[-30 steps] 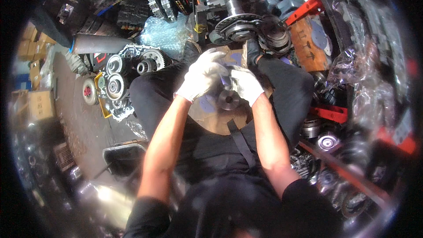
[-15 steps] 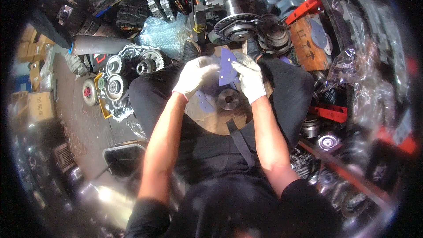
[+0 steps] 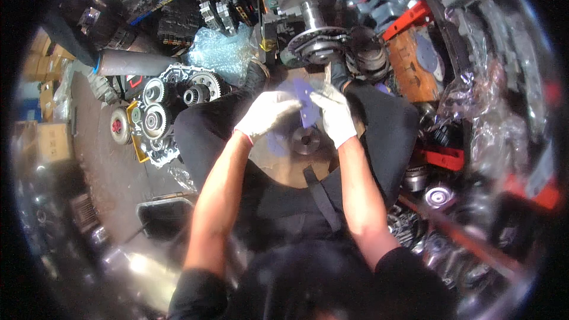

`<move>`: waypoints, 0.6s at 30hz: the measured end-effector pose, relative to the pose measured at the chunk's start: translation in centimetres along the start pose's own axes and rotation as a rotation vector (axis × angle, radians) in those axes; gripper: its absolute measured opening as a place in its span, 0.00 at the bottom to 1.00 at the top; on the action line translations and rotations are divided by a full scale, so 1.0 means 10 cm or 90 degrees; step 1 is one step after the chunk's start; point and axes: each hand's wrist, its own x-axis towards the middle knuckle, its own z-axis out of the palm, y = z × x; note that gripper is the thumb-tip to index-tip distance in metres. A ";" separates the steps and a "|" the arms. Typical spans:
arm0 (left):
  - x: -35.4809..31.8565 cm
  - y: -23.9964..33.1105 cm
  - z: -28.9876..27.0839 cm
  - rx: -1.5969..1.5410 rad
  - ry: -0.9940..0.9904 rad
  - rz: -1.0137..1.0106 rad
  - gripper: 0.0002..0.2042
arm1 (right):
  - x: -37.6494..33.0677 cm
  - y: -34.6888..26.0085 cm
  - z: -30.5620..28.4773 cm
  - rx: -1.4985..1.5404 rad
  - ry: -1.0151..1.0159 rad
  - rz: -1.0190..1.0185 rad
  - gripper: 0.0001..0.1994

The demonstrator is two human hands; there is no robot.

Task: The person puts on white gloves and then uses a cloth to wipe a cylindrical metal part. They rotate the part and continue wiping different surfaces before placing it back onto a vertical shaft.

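Between my legs, both gloved hands meet at a purple sheet with small holes (image 3: 306, 106), which looks like a folded sanding disc. My left hand (image 3: 269, 112), in a white glove, is closed with its fingertips on the sheet's left side. My right hand (image 3: 335, 112), gloved too, pinches the sheet from the right. Below them a round metal part with a centre hole (image 3: 306, 144) lies on a brown cardboard piece (image 3: 284, 169). Another purple piece lies partly hidden under my left hand, and it is blurred.
An opened gearbox housing with gears (image 3: 156, 115) stands to the left, by bubble wrap (image 3: 222, 50). Ahead is a large metal shaft with discs (image 3: 317, 35). At the right are a wooden board (image 3: 409, 62) bearing a round disc, red metal bars (image 3: 441, 157) and plastic-wrapped parts (image 3: 498, 118).
The purple sheet has turned more edge-on and moved slightly down and right. My left hand has moved right, and its fingers now touch the sheet. My right hand keeps its pinch.
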 end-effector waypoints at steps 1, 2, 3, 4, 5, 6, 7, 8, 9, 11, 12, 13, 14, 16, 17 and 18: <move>-0.01 0.03 -0.01 0.039 -0.024 -0.035 0.17 | 0.01 0.00 -0.01 0.061 -0.024 0.030 0.22; 0.00 0.06 0.00 0.086 -0.047 -0.093 0.17 | 0.00 -0.01 -0.06 0.091 -0.029 0.118 0.27; -0.01 0.08 0.03 0.103 -0.047 -0.118 0.15 | 0.01 -0.02 -0.09 0.101 -0.032 0.132 0.26; -0.05 0.09 0.07 0.142 -0.021 -0.082 0.16 | 0.01 -0.04 -0.14 0.122 -0.013 0.211 0.21; -0.03 0.11 0.10 0.254 0.009 -0.010 0.17 | 0.00 -0.07 -0.19 0.150 -0.034 0.245 0.15; -0.03 0.12 0.12 0.354 0.039 0.081 0.17 | -0.01 -0.12 -0.23 0.151 -0.015 0.280 0.10; -0.03 0.12 0.14 0.370 0.037 0.087 0.18 | -0.01 -0.15 -0.25 0.204 -0.016 0.287 0.10; -0.01 0.13 0.15 0.386 0.036 0.093 0.18 | -0.02 -0.20 -0.25 0.226 0.029 0.302 0.09; -0.01 0.13 0.16 0.402 0.035 0.098 0.19 | -0.03 -0.25 -0.23 0.254 0.045 0.315 0.09; 0.00 0.14 0.16 0.389 0.035 0.082 0.18 | -0.07 -0.40 -0.21 0.371 -0.094 0.316 0.10; 0.00 0.14 0.15 0.382 0.034 0.082 0.18 | -0.09 -0.48 -0.18 0.406 -0.131 0.327 0.10; 0.00 0.16 0.13 0.356 0.041 0.078 0.18 | -0.15 -0.54 -0.13 0.294 -0.068 0.247 0.15; -0.01 0.17 0.11 0.330 0.046 0.081 0.18 | -0.19 -0.63 -0.11 0.245 -0.097 0.206 0.17; -0.02 0.23 0.09 0.321 0.045 0.099 0.18 | -0.25 -0.76 -0.06 0.154 -0.175 0.116 0.21; -0.02 0.26 0.08 0.336 0.043 0.113 0.18 | -0.26 -0.82 -0.05 0.127 -0.172 0.097 0.25; -0.02 0.30 0.06 0.356 0.035 0.121 0.18 | -0.27 -0.89 -0.08 0.084 -0.154 0.090 0.24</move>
